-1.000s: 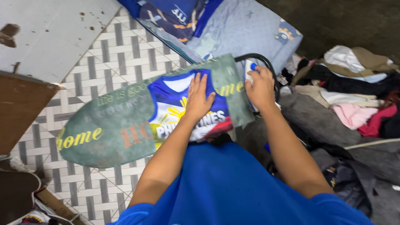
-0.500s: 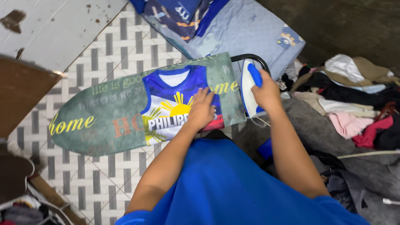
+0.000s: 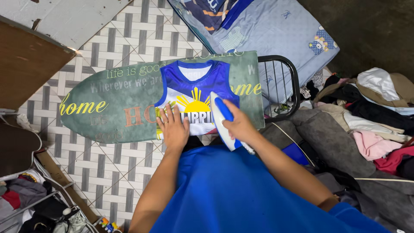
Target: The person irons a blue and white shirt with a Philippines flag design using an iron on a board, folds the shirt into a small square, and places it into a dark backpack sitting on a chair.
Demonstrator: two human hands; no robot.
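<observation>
The right hand [image 3: 239,125] grips a white and blue iron [image 3: 224,118] on the blue sleeveless jersey [image 3: 194,92] at the ironing board's [image 3: 112,112] near edge. The left hand [image 3: 174,129] lies flat and spread just beside it; fingers risk a burn if the iron slides left.

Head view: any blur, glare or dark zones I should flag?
Head view: lighting is soft and even over the ironing board and jersey, with no hard glare; the top right floor falls into deep shadow; the right hand on the iron looks slightly soft, the left hand sharper; the floor tile lines bow towards the edges, a wide-lens effect.
</observation>
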